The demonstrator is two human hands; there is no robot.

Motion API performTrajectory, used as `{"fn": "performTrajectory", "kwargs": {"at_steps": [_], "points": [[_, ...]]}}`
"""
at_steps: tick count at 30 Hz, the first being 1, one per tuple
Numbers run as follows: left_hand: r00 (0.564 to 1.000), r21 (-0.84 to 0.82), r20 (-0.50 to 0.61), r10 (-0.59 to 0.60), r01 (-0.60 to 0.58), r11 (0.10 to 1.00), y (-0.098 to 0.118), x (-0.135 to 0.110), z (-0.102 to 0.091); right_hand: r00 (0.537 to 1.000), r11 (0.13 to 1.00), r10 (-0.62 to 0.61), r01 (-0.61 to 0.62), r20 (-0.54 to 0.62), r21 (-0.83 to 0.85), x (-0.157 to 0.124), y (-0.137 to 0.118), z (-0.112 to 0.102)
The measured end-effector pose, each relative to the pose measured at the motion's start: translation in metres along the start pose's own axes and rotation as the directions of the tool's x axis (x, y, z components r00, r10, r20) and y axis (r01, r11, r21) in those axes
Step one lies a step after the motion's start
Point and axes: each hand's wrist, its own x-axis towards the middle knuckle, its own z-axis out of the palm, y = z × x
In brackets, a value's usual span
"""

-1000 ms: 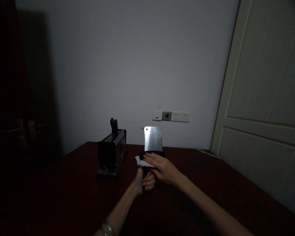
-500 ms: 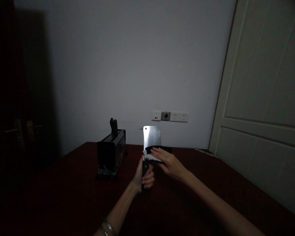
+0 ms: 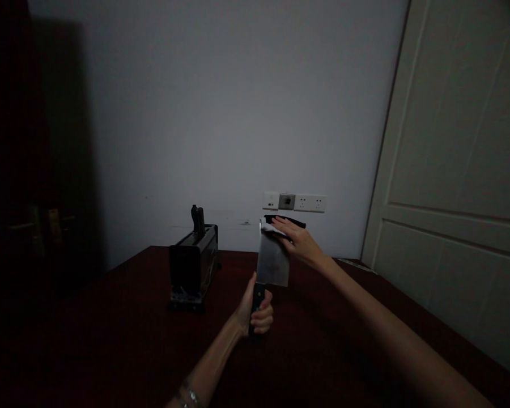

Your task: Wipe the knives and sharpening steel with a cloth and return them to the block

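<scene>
My left hand (image 3: 257, 311) is wrapped round the black handle of a cleaver (image 3: 273, 263), holding it upright with the broad blade on top. Fingers of my right hand (image 3: 300, 241) press a black-and-white cloth (image 3: 272, 228) against the upper end of the blade. The cloth covers the blade's top, and part of it sticks out behind my fingers. Below the cloth, the shiny face of the blade shows down to the handle.
To the left on the dark red table (image 3: 127, 317) stands a knife block (image 3: 191, 266) with black knife handles poking out of its top. Wall sockets (image 3: 310, 203) sit behind the table. A pale panelled door (image 3: 454, 226) is at the right.
My right hand has slid the cloth up from near the handle to the top of the blade. The cleaver has shifted slightly right and tilts a little more to the right.
</scene>
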Motion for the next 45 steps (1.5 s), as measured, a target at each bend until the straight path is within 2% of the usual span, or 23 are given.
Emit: {"fn": "performTrajectory", "kwargs": {"at_steps": [3, 5, 7, 10, 13, 15, 17, 21, 24, 27, 30, 33, 35, 39, 41, 43, 45], "points": [[0.999, 0.005, -0.016, 0.037, -0.037, 0.999, -0.002, -0.001, -0.01, 0.992, 0.995, -0.086, 0.082, 0.093, 0.05, -0.033, -0.031, 0.016], [0.997, 0.008, -0.035, 0.063, -0.062, 0.998, -0.004, -0.002, -0.018, 0.968, 0.981, -0.172, 0.153, 0.18, 0.117, -0.058, -0.053, 0.027], [0.996, 0.011, -0.049, 0.07, -0.069, 0.998, -0.005, -0.003, -0.023, 0.956, 0.976, -0.186, 0.154, 0.227, 0.152, -0.072, -0.064, 0.031], [0.997, 0.013, -0.036, 0.062, -0.062, 0.998, -0.003, -0.003, -0.017, 0.963, 0.982, -0.155, 0.126, 0.221, 0.138, -0.061, -0.055, 0.023], [0.999, 0.013, -0.003, 0.045, -0.045, 0.999, 0.001, -0.002, -0.001, 0.989, 0.996, -0.069, 0.061, 0.128, 0.067, -0.033, -0.033, 0.009], [0.999, 0.01, 0.001, 0.039, -0.039, 0.999, 0.001, -0.001, 0.004, 0.996, 0.999, -0.038, 0.035, 0.077, 0.037, -0.024, -0.027, 0.007], [0.999, 0.008, -0.009, 0.045, -0.045, 0.999, 0.0, -0.001, 0.001, 0.995, 0.997, -0.063, 0.06, 0.08, 0.042, -0.031, -0.034, 0.013], [0.998, 0.031, -0.023, 0.066, -0.066, 0.997, -0.003, -0.002, -0.016, 0.97, 0.981, -0.164, 0.14, 0.179, 0.137, -0.066, -0.063, 0.034], [0.998, 0.041, -0.03, 0.063, -0.061, 0.997, -0.003, -0.002, -0.018, 0.969, 0.977, -0.165, 0.135, 0.183, 0.167, -0.073, -0.064, 0.037], [0.999, 0.039, -0.034, 0.038, -0.037, 0.999, -0.002, 0.0, -0.008, 0.986, 0.987, -0.123, 0.109, 0.116, 0.121, -0.05, -0.04, 0.023], [1.0, 0.038, -0.024, 0.013, -0.012, 0.999, -0.004, 0.002, 0.001, 1.0, 0.999, -0.012, 0.013, -0.014, 0.052, -0.017, -0.012, 0.01], [1.0, 0.033, -0.005, 0.004, -0.004, 0.999, -0.006, 0.002, 0.002, 0.995, 0.999, 0.04, -0.038, -0.093, 0.026, -0.004, -0.006, 0.012], [1.0, 0.022, 0.001, 0.011, -0.011, 1.0, -0.007, 0.002, -0.002, 0.995, 0.999, 0.039, -0.035, -0.088, 0.041, -0.013, -0.018, 0.023], [0.996, 0.0, -0.007, 0.089, -0.089, 0.996, -0.007, 0.0, -0.017, 1.0, 0.993, -0.011, 0.011, 0.001, 0.12, -0.059, -0.059, 0.051], [0.992, 0.003, 0.011, 0.127, -0.127, 0.992, -0.007, -0.001, -0.022, 0.997, 0.986, -0.06, 0.052, 0.046, 0.156, -0.078, -0.073, 0.059], [0.991, 0.002, 0.015, 0.132, -0.132, 0.991, -0.006, -0.001, -0.023, 0.995, 0.983, -0.079, 0.068, 0.057, 0.171, -0.082, -0.074, 0.058], [0.994, -0.005, 0.005, 0.108, -0.108, 0.994, -0.004, -0.001, -0.018, 0.997, 0.985, -0.071, 0.063, 0.039, 0.158, -0.071, -0.063, 0.051]]}}
